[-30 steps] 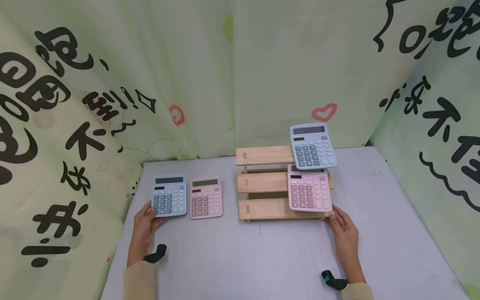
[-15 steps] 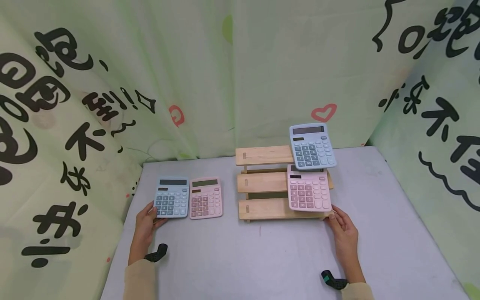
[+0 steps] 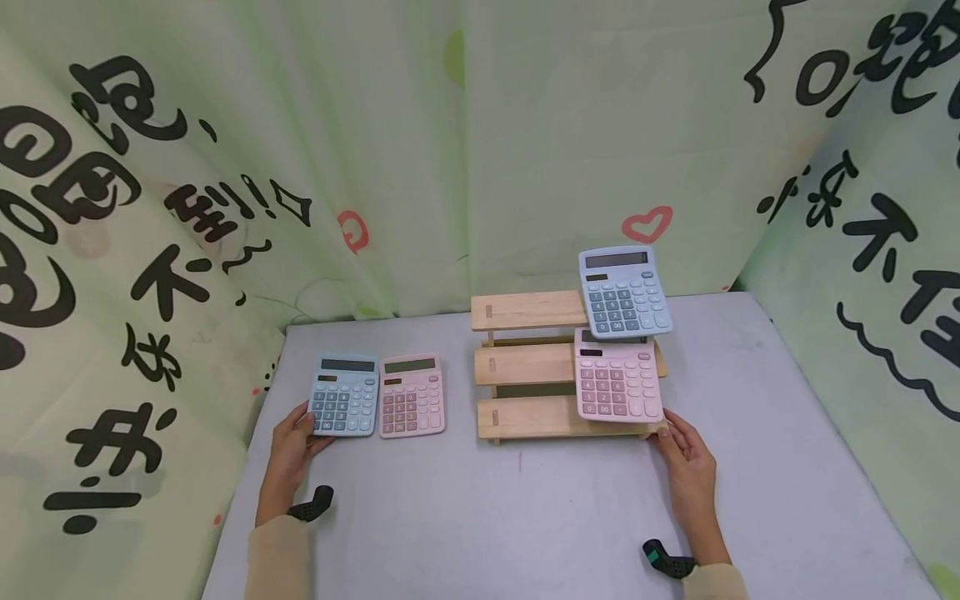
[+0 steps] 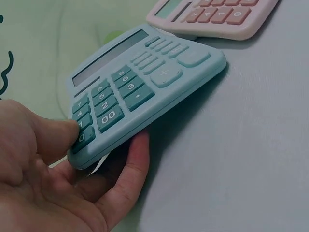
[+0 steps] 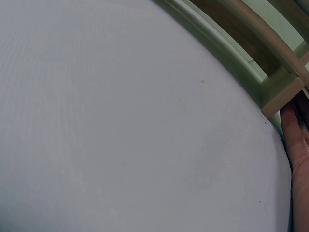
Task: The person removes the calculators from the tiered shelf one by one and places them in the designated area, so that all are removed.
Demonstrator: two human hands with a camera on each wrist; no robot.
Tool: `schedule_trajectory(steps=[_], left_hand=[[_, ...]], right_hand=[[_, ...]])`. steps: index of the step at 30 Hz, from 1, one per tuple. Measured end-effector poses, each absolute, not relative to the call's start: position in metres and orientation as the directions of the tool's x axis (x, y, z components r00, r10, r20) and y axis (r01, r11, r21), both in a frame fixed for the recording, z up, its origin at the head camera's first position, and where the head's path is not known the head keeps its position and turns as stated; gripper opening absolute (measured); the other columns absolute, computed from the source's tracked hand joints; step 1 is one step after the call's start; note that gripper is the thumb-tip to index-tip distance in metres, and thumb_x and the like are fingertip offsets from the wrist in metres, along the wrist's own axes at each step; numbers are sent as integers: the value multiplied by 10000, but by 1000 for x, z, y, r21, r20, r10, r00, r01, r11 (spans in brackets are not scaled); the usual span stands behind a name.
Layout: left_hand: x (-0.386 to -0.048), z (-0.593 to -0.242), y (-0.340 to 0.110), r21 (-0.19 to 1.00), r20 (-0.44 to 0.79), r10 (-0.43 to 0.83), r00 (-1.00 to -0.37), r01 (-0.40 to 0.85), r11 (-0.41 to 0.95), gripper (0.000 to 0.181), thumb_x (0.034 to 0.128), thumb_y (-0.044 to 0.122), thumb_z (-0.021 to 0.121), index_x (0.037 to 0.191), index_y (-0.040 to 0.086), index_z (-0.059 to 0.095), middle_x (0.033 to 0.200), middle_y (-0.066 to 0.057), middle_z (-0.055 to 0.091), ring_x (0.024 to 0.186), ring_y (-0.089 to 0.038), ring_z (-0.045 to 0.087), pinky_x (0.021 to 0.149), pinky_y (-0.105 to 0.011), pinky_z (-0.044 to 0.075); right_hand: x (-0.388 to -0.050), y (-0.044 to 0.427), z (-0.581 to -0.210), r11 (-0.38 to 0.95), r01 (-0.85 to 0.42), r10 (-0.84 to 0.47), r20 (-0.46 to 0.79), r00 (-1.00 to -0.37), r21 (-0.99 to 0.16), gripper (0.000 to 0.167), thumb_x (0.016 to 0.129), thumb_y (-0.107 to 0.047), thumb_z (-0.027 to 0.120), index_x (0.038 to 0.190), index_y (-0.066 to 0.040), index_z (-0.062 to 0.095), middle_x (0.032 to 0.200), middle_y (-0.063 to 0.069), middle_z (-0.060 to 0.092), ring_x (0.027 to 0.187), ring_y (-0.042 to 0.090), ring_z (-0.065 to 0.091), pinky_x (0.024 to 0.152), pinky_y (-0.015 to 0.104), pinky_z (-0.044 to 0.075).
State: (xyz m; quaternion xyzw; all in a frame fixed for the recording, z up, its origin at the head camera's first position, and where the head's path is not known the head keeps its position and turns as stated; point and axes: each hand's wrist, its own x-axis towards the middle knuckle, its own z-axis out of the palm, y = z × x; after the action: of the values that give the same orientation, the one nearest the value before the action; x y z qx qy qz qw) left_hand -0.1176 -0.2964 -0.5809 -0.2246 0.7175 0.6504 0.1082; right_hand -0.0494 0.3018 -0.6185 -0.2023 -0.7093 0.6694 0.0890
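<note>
My left hand point(image 3: 288, 454) pinches the lower left corner of a blue calculator point(image 3: 344, 395), thumb on the keys and fingers beneath. In the left wrist view this blue calculator point(image 4: 140, 87) is tilted, its near edge raised off the table. Close to its right lies a pink calculator point(image 3: 412, 397). My right hand point(image 3: 688, 462) grips the front right corner of a slatted wooden rack point(image 3: 525, 417). On that rack's right side rest another pink calculator point(image 3: 619, 379) and, above it, a light blue calculator point(image 3: 626, 292). In the right wrist view, only some fingers point(image 5: 292, 130) appear beside the rack's wood.
A table point(image 3: 480, 517) with a pale cloth bears everything. Behind it and at both sides hang light green curtains point(image 3: 390, 150) with black writing. Each wrist wears a black strap-on device point(image 3: 313, 504).
My left hand has moved the blue calculator a little to the right and nearer to me, closing the gap to the pink one. The right hand and the rack have stayed put.
</note>
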Motion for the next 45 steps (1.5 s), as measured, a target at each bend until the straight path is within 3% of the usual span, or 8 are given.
schedule_trajectory(steps=[4,8,15,23,26,29,33,45], left_hand=[[-118,-579,-296,880,-432,-219,-875,-462,109,544,1145,158,335,1660,44,204,1638,-227,384,1014,55,608,1004,-274,590],[-117,-578,-294,881,-391,-283,-876,-445,161,519,1131,142,389,1622,0,303,1547,-259,463,887,99,593,833,-164,602],[-118,-580,-289,879,-315,-390,-866,-420,223,478,1086,87,496,1543,-42,441,1428,-292,556,825,83,582,700,-133,571],[-122,-581,-282,826,-267,-475,-838,-454,335,481,1036,87,576,1491,-50,505,1336,-258,592,993,-185,605,623,-79,480],[-122,-583,-279,796,-225,-486,-844,-447,408,474,1031,102,581,1471,-62,520,1326,-289,605,1098,-326,625,679,-135,488],[-121,-585,-277,766,-173,-482,-859,-425,481,462,1029,106,573,1452,-75,528,1323,-318,610,1162,-401,623,828,-314,548],[-120,-587,-273,735,-136,-477,-868,-411,539,464,1034,110,554,1456,-79,516,1355,-326,600,1207,-438,592,995,-540,511],[-119,-590,-263,676,-69,-516,-854,-420,606,451,1034,93,520,1440,-105,519,1392,-335,583,1314,-504,543,1100,-640,442]], right_hand=[[-50,302,-618,32,173,406,-146,-902,-984,545,1055,-298,618,1543,-96,485,1239,-229,664,1143,-156,621,926,15,488],[-51,303,-619,38,179,407,-148,-901,-983,547,1055,-308,618,1543,-100,487,1243,-229,659,1144,-161,617,925,14,488],[-52,303,-620,26,186,414,-159,-896,-982,546,1052,-301,623,1542,-99,489,1222,-236,665,1137,-162,618,921,12,487],[-51,303,-621,77,193,418,-144,-897,-978,538,1060,-325,605,1543,-118,492,1239,-244,655,1129,-175,612,918,5,482],[-51,303,-622,82,191,416,-140,-899,-978,538,1061,-328,603,1544,-120,490,1250,-234,653,1134,-174,611,924,9,483],[-51,303,-622,79,190,414,-141,-899,-979,538,1061,-324,604,1545,-119,490,1247,-240,654,1133,-173,612,922,9,484],[-51,303,-621,63,187,414,-145,-899,-980,537,1059,-312,609,1542,-109,490,1233,-243,654,1131,-166,616,919,9,487],[-50,301,-619,80,190,411,-141,-901,-978,544,1061,-324,606,1546,-110,485,1263,-226,642,1149,-173,601,924,10,485]])
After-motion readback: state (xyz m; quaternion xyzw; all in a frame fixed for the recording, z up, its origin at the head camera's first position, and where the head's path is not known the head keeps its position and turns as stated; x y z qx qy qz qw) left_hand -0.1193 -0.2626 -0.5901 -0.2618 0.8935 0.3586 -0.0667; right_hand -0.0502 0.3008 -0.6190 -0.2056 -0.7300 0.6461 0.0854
